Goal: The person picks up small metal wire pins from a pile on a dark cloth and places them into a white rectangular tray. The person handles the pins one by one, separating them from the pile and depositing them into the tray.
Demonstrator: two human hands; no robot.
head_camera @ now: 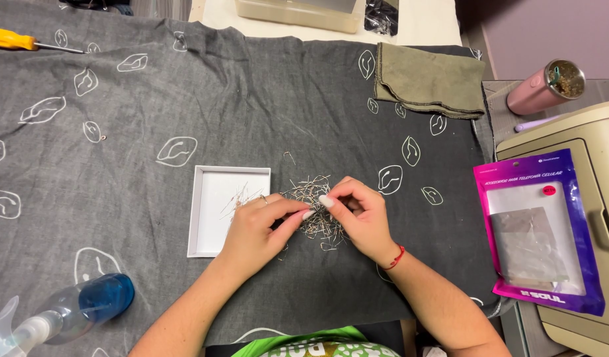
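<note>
Both hands pinched pins off the tangled pin pile [314, 210] — left hand [255, 228] nearer the white tray [200, 211], right hand [360, 215] opposite.

Left hand [255, 228]: palm down, forearm entering from lower left, fingers extended toward centre, index and thumb tips pinched together. Ring visible on one finger. Right hand [360, 215]: forearm entering from lower right, wrist bent inward, fingers curled, thumb and index tips meeting. Red cord bracelet on right wrist. Fingertips of both hands nearly touching, nails pale.
</note>
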